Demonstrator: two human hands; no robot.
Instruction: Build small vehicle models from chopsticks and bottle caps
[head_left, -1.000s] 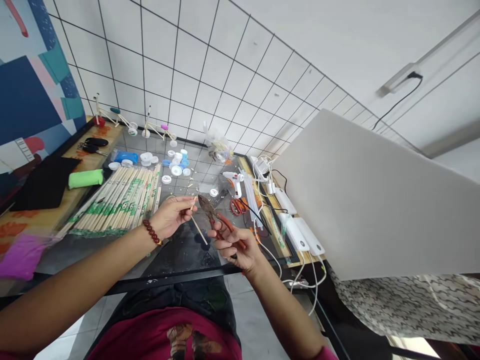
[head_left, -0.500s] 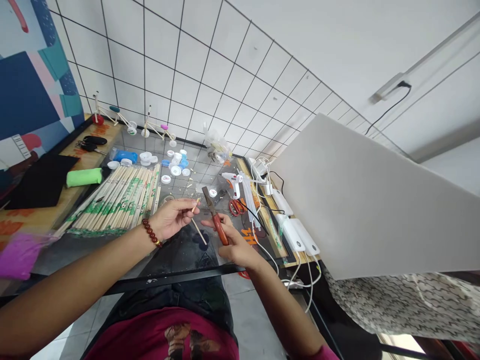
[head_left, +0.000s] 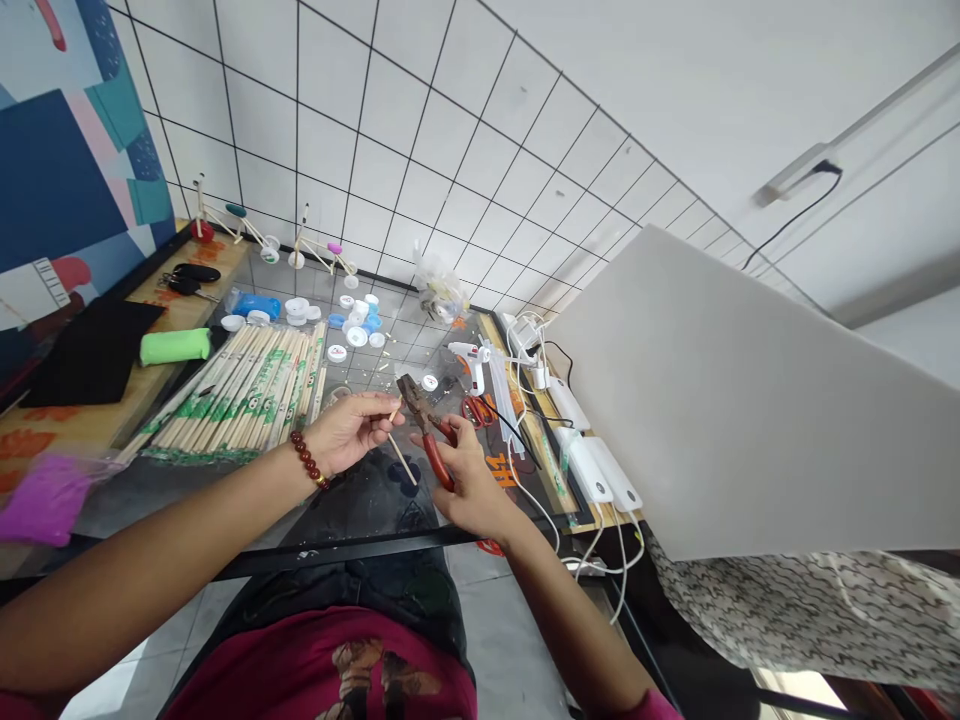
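Note:
My left hand [head_left: 352, 432] pinches a thin wooden stick [head_left: 403, 460] near its upper end, and the rest slants down to the right over the dark table. Wrapped round the red handles of a pair of pliers [head_left: 430, 425] is my right hand [head_left: 469, 480]. The handles are spread apart. The pliers' dark metal head points up and left, close to the stick's top end; whether the jaws touch it I cannot tell. Left of my left hand lies a bundle of wrapped chopsticks [head_left: 240, 395].
White and blue bottle caps [head_left: 356, 336] sit behind the hands amid small wood scraps. A white glue gun [head_left: 471, 365] and its cord lie to the right, near white power strips [head_left: 585, 465]. Green clay [head_left: 175, 346] is at left; stick models [head_left: 300, 245] stand at the back.
The pliers' handles have spread apart in my right hand, and the head has come nearer the stick's upper end. My left hand still pinches the stick.

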